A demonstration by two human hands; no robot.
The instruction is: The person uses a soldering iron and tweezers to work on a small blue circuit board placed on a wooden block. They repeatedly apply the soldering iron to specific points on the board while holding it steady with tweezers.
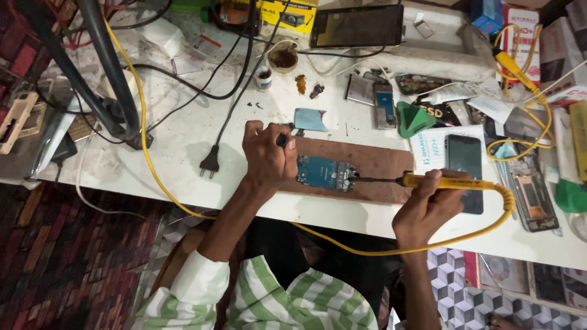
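While left fingers pin board, right hand grips iron.

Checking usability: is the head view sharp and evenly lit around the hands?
Head view: circuit board and soldering iron sharp enough; white table brightly lit, floor at left dim; tablet screen shows mild glare; slight wide-angle bending at edges.

A cluttered white workbench fills the upper view, stained and crossed by cables. Below its left edge lies a dark red patterned floor; at lower right, grey cube-patterned tiles. Lighting is dim and warm.
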